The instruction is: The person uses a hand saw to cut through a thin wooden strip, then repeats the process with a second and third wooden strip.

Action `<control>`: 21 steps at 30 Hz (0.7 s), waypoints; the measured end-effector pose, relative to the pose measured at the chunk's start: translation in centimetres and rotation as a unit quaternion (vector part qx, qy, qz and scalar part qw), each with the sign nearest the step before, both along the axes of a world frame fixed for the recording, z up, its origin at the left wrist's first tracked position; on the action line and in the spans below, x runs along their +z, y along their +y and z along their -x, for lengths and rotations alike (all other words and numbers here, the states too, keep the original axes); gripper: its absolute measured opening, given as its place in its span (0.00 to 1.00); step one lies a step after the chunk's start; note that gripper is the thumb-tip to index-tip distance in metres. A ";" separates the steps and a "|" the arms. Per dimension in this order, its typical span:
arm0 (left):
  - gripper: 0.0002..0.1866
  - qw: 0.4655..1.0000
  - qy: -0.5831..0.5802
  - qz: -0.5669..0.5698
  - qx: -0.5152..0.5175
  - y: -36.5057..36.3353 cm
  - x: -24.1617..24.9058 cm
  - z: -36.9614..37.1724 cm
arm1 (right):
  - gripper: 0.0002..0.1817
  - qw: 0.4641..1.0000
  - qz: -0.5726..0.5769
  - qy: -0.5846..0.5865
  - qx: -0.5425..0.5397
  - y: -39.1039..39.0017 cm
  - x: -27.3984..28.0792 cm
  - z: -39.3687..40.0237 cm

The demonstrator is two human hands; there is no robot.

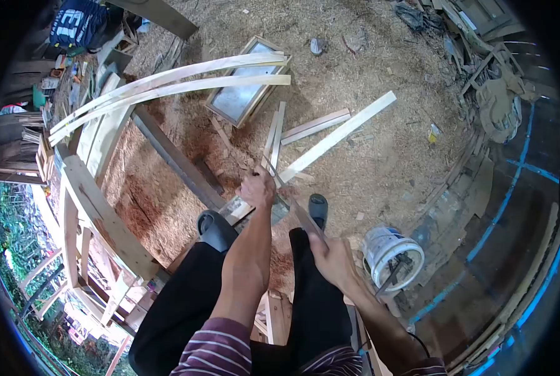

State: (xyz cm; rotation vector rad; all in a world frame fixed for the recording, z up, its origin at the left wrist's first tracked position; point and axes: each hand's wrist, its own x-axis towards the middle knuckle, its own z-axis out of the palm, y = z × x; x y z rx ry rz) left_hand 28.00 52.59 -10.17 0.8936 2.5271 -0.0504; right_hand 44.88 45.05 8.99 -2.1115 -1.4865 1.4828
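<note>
My right hand (331, 260) is closed round the near end of a long, flat, dull blade that looks like a handsaw (305, 218). The blade slants up and left, narrowing beside my left hand (256, 187). My left hand is bent into a fist by the blade's far part; what its fingers grip is hidden. Below that hand lies a short pale wood piece (237, 210), low between my feet. A long pale batten (342, 135) reaches from near my left hand toward the upper right. Thinner sticks (273, 135) lie beside it on the floor.
Two long curved wood strips (167, 84) span the upper left. Behind them lies a framed panel (245, 81). A dark beam (176, 160) and a thick timber (107, 216) stand to my left. A white bucket (392, 257) with tools is at my right. Shavings cover the floor.
</note>
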 end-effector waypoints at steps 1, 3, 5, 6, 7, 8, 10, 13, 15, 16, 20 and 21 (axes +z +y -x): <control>0.24 1.000 0.004 0.002 -0.003 0.1 0.1 0.0 | 0.24 1.000 0.002 0.004 -0.003 -1.5 0.8 -0.7; 0.23 0.999 0.030 -0.013 0.012 0.1 0.3 -0.4 | 0.24 0.999 0.026 0.011 -0.035 -3.8 1.5 -2.9; 0.22 0.999 0.046 -0.023 0.006 -0.4 -0.5 -0.4 | 0.24 0.995 0.085 0.012 -0.041 -4.4 -1.2 -4.3; 0.22 0.999 0.046 -0.025 -0.006 -0.6 -0.4 -0.4 | 0.23 0.996 0.064 0.034 -0.050 -4.4 -2.7 -4.6; 0.22 0.998 0.050 -0.033 -0.016 -0.4 -0.4 -0.2 | 0.23 0.996 0.061 0.040 -0.049 -4.6 -3.8 -4.9; 0.22 0.998 0.054 -0.037 -0.015 0.1 -0.5 -0.2 | 0.22 0.997 0.039 0.050 -0.041 -4.7 -4.7 -5.3; 0.22 0.999 0.028 -0.032 -0.007 -0.6 0.0 -0.4 | 0.19 0.997 -0.030 0.069 -0.017 -6.5 -5.8 -5.9; 0.21 0.999 0.037 -0.003 -0.014 -0.6 -0.7 0.2 | 0.18 0.988 -0.096 0.118 -0.014 -8.6 -8.3 -5.9; 0.22 0.997 0.053 -0.006 -0.048 -1.2 -1.6 0.6 | 0.17 0.992 -0.051 0.117 -0.009 -9.9 -8.6 -6.0; 0.23 0.998 0.050 -0.025 -0.042 -1.1 -1.7 0.5 | 0.17 0.991 -0.062 0.117 -0.015 -9.9 -8.9 -5.8; 0.25 0.997 0.036 -0.048 -0.052 -1.2 -0.4 0.2 | 0.18 0.988 -0.085 0.125 -0.021 -10.3 -10.5 -5.0; 0.26 0.995 0.031 -0.066 -0.068 -1.4 -0.2 0.0 | 0.18 0.987 -0.105 0.120 -0.023 -10.5 -10.5 -4.8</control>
